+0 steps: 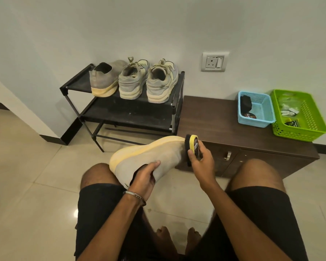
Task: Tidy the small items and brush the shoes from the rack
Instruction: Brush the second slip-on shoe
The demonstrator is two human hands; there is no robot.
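While hands [145,178] grip shoe [149,157] and brush [193,146]: glossy tiled floor [26,166], white wall [158,25].

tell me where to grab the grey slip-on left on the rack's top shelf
Grip the grey slip-on at its heel collar, coming from the front: the heel faces outward with the opening exposed, and its left side is free while a laced sneaker crowds its right.

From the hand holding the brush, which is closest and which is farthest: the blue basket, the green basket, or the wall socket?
Measured from the right hand, as the head view shows it:
1. Blue basket, on the low cabinet, up and to the right of the hand.
2. Wall socket, on the wall above the cabinet.
3. Green basket, beside the blue one, at the cabinet's far right end.
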